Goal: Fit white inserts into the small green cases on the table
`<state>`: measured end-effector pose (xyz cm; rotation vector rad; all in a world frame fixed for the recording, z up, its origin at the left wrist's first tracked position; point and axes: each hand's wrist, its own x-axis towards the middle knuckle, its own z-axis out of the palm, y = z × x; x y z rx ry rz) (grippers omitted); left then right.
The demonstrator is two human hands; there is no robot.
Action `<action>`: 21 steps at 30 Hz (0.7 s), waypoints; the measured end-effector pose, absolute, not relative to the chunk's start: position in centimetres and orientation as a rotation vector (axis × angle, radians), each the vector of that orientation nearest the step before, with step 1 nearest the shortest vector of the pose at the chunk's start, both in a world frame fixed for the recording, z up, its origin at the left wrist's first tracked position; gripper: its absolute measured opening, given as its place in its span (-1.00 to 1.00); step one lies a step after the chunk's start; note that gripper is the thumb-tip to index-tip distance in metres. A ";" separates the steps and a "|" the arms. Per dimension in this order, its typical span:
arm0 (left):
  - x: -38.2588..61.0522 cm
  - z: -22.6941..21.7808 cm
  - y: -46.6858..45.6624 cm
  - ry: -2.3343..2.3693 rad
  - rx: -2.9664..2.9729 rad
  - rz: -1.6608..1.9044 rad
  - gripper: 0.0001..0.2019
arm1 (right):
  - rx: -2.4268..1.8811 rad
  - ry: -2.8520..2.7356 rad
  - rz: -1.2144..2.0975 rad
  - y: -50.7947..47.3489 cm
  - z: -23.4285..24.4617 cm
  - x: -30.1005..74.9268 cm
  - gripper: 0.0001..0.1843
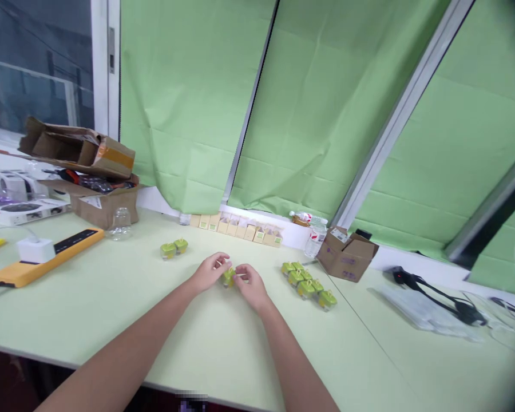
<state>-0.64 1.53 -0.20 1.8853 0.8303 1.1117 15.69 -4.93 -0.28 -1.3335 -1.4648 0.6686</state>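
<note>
A long, pale green table (pixel 223 355) stretches across the room, and a thin line on its right side shows where two tops meet. Behind it, big green sheets (pixel 197 103) cover most of the windows, but at the far left a dark window pane (pixel 38 63) shows. The left hand (pixel 211 271) and the right hand (pixel 249 284) are near the middle of the table, with a small green-lidded tub (pixel 228 278) between them. Their fingers are bent around its sides and hide part of it; I cannot tell if they are pinching it. Two more green-lidded tubs (pixel 168 250) sit together past the left hand, and a bunch of matching tubs (pixel 305 289) sits to the right, before the line. Along the back is a row of little tan boxes (pixel 240 229). Next to it are a bottle on its side (pixel 302 218), a clear bottle (pixel 315 241) and a brown cardboard box (pixel 347 257), close behind the bunch. Far right, a black cord (pixel 433 290) lies on clear plastic (pixel 420 313). On the left are an orange power strip (pixel 62 262) with a white plug (pixel 35 250), a clear jar (pixel 121 224) and two stacked cartons (pixel 105 206).
</note>
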 end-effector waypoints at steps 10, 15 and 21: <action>-1.2 -1.0 0.2 0.640 2.068 0.951 -0.53 | -1.270 -1.462 0.664 -4.6 0.2 15.2 -0.72; -1.6 -1.1 0.5 0.742 2.084 1.000 -0.47 | -1.070 -1.094 0.905 -5.2 1.3 15.7 -0.67; -2.7 -1.9 2.8 1.194 2.136 1.201 -0.62 | -0.986 -0.743 1.198 -5.7 1.9 17.0 -0.67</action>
